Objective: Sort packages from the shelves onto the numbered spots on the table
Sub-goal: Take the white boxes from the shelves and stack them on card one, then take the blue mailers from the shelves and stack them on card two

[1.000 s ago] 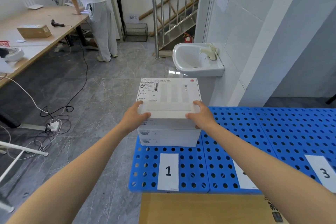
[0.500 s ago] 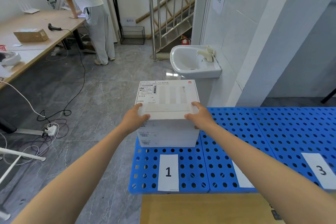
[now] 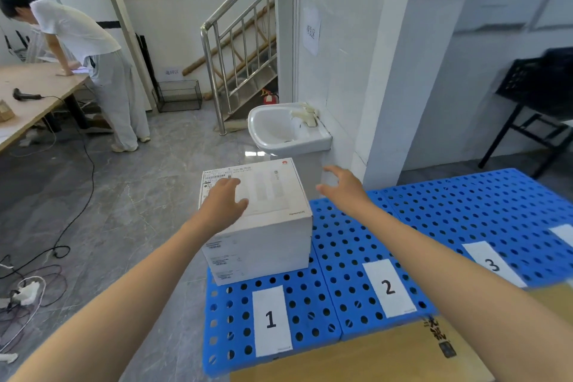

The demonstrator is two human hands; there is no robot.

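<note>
A white box [image 3: 269, 226] with a shipping label stands on the blue perforated table [image 3: 434, 226], just behind the paper label "1" [image 3: 271, 321]. My left hand [image 3: 224, 205] hovers over or lies on the box's top near its left edge, fingers spread. My right hand [image 3: 342, 186] is off the box, to its right, fingers loose and holding nothing. Labels "2" [image 3: 387, 287] and "3" [image 3: 491, 263] lie further right on the blue surface.
A brown cardboard box [image 3: 403, 357] sits at the near edge, below the labels. A white sink [image 3: 288, 133] stands behind the table against a tiled wall. At the left, a person [image 3: 93, 71] leans on a wooden desk [image 3: 34, 93]. Cables [image 3: 31, 288] trail across the floor.
Both hands let go of the white box, which now stands behind label "1". The right hand moved away to the right. My view swung right and upward.
</note>
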